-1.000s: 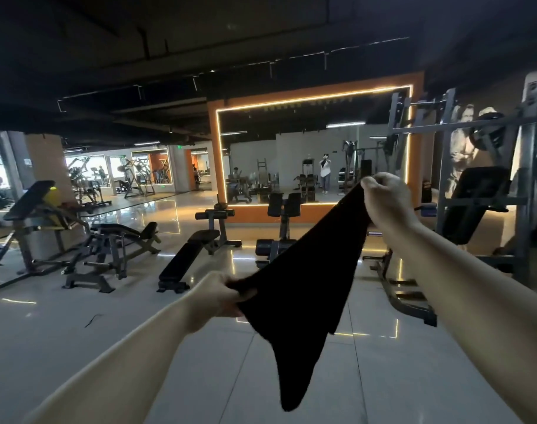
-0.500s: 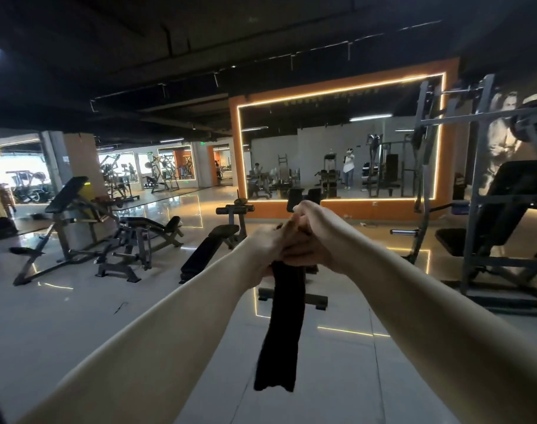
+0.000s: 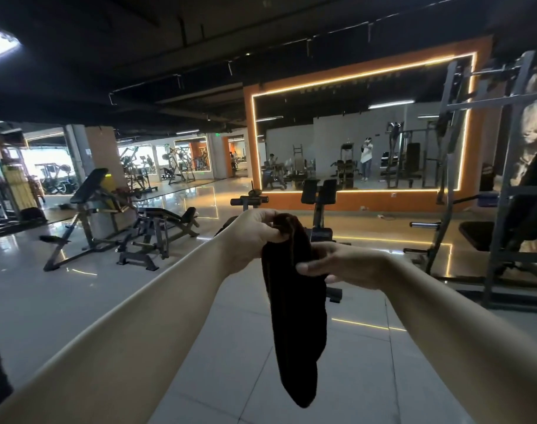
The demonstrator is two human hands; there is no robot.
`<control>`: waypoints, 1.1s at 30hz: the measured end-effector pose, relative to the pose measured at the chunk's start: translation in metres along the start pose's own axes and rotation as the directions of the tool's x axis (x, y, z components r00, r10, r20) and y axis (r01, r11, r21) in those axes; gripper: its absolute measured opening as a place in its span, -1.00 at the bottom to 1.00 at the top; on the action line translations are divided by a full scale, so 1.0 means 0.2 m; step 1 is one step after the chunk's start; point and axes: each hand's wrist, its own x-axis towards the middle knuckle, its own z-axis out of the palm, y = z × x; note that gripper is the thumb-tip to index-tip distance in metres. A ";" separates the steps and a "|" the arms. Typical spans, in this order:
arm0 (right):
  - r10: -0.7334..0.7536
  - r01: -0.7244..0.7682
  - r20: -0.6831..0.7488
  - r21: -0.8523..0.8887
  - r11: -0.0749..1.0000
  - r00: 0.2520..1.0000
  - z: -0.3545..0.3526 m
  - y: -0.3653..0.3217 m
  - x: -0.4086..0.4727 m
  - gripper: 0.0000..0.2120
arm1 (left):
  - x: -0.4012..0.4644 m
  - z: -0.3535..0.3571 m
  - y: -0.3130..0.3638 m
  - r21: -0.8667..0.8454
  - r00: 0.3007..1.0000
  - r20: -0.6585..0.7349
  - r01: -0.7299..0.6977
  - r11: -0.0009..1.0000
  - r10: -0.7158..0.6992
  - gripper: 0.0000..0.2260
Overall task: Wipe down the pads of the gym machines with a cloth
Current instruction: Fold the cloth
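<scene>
The left hand (image 3: 251, 237) pinches the black cloth (image 3: 294, 301) by its top, letting it hang. The right hand's (image 3: 349, 264) fingers (image 3: 310, 267) curl around its middle.

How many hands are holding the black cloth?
2. The left hand pinches the top of the black cloth; the right hand grips it lower down, from the right.

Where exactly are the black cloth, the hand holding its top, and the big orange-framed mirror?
black cloth (image 3: 294, 316), head view, on its hanging middle.
left hand (image 3: 255, 234), head view, on the back of the hand.
orange-framed mirror (image 3: 248, 142), head view, on the left side of its frame.
</scene>
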 end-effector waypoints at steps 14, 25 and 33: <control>0.061 -0.080 -0.212 -0.079 0.994 0.975 -0.10 -0.04 0.12 -0.83 | -0.05 -0.25 -0.16 -0.028 0.978 -0.099 0.184 0.982 -0.186 -0.86; -0.034 0.134 -0.416 0.215 0.967 0.909 -0.17 -0.05 0.21 -0.77 | 0.02 -0.31 -0.27 -0.046 0.940 -0.122 0.314 0.948 -0.318 -0.72; 0.006 0.090 -0.131 0.712 0.696 0.991 0.07 0.34 0.25 -0.40 | 0.13 -0.11 -0.39 -0.583 0.883 -0.161 0.277 0.764 -0.442 -0.40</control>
